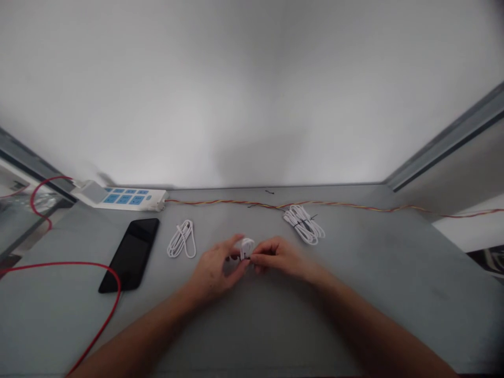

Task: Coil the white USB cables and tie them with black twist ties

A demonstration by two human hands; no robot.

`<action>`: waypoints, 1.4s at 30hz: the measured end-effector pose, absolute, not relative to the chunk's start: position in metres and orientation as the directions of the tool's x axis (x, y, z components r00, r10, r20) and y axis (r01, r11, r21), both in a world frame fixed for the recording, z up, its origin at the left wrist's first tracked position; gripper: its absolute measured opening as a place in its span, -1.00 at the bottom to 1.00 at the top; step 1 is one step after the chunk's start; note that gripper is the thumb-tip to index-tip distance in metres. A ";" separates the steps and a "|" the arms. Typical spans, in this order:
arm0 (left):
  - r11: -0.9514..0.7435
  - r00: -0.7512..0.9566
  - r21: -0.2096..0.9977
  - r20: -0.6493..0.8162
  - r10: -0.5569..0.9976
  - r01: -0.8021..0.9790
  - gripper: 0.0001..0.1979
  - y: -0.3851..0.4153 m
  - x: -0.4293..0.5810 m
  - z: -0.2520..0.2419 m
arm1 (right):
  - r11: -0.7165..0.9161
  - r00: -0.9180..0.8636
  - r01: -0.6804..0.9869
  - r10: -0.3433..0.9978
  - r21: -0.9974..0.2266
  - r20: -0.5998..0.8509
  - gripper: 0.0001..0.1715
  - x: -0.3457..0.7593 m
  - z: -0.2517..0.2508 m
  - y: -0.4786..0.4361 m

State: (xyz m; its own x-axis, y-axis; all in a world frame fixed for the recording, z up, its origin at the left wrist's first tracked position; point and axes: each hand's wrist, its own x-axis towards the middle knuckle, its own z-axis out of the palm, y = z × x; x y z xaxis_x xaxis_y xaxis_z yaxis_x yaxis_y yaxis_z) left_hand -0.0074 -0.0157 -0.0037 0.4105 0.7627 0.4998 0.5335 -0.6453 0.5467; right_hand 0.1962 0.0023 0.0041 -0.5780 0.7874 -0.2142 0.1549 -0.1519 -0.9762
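A small coiled white cable (247, 245) stands upright between my two hands at the middle of the table. My left hand (216, 266) is closed round its left side, with fingers behind and thumb in front. From the right, my right hand (277, 257) pinches at the lower edge of the coil, where a thin dark tie shows; the fingertips hide most of it. Left of my hands lies another looped white cable (182, 240). To the right lies a bundle of white cables (304, 224) bound with a black tie.
A black phone (132, 254) lies at the left, with a red cable (118, 283) crossing its lower end. Behind it sits a white power strip (136, 200) with a plugged-in charger (93, 192). A twisted red-yellow wire (220, 202) runs along the back, near a loose black tie (270, 192).
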 end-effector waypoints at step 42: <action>-0.201 0.197 0.208 0.043 0.979 0.957 -0.58 0.019 -0.053 0.016 | 0.376 -0.265 0.850 0.911 -0.369 0.317 -0.76 0.201 0.008 0.006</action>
State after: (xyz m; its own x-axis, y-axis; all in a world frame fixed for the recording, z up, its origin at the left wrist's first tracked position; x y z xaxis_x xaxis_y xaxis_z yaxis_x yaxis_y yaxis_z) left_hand -0.0526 0.0191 0.0160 0.1970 0.9795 0.0425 0.9570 -0.2015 0.2085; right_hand 0.2012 0.0062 0.0083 -0.2647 0.9107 0.3170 0.8502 0.3755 -0.3690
